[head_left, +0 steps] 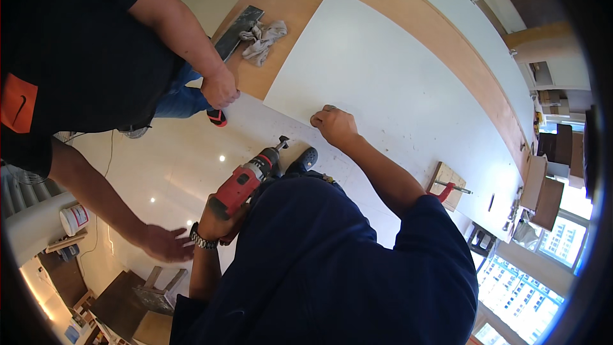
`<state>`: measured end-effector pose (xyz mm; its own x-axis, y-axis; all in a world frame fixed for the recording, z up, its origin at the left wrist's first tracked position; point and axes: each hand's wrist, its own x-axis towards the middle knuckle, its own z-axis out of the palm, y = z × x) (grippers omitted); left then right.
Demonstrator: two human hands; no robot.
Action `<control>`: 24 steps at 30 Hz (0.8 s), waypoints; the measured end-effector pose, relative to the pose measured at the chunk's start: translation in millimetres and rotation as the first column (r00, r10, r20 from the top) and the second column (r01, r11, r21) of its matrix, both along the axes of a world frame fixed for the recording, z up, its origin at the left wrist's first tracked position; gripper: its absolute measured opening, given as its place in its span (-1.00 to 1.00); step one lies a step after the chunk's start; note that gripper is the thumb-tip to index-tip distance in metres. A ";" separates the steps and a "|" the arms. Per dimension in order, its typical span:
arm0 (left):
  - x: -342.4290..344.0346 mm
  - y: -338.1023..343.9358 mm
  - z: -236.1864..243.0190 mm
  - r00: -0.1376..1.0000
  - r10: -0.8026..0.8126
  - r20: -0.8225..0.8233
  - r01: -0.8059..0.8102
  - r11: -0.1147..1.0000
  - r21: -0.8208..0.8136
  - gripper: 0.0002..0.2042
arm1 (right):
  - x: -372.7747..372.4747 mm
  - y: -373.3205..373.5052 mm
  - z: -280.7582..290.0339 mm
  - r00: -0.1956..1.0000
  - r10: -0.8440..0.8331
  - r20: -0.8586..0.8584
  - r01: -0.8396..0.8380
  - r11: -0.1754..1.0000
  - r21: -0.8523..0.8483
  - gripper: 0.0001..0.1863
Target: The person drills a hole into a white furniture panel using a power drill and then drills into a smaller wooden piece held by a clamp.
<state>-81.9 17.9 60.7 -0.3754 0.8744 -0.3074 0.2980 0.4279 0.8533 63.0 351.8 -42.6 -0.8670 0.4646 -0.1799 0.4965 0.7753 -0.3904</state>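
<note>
Red drill (237, 186) in left hand (217, 222), right hand (336, 128) at white panel (383, 70) edge

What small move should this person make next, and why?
Probably bring the drill toward the white panel: the left hand grips it with its bit short of the panel's edge, while the right hand is at that edge.

Toward eight o'clock, the grip of the red drill (241, 185) is mostly covered by the left hand (218, 221). Just off centre toward one o'clock, anything pinched by the right hand (336, 128) cannot be made out. At ten o'clock, a co-worker's torso (83, 45) is cut off; toward three, distant clutter (565, 145) is too small to be identified.
</note>
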 end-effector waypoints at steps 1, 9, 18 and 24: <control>0.6 -1.3 -2.4 1.000 0.000 -0.015 0.000 1.000 0.011 -0.68 | 1.2 0.0 -2.6 1.000 0.000 0.000 0.000 1.000 0.002 -0.81; -2.6 -3.5 -6.4 0.980 -0.095 -0.175 0.109 0.992 0.071 -0.73 | 2.9 -0.9 -4.8 0.993 -0.038 -0.109 0.040 0.999 0.015 -0.79; -11.2 0.0 -0.5 0.994 -0.093 -0.064 0.092 0.996 -0.011 -0.70 | 32.2 -0.2 14.2 0.999 -0.032 -0.028 0.019 0.927 -0.375 -0.78; -19.9 -8.2 -23.7 0.947 -0.250 -0.199 0.246 0.968 -0.046 -0.83 | 9.1 5.3 -5.3 1.000 -0.001 -0.015 0.000 0.993 -0.116 -0.87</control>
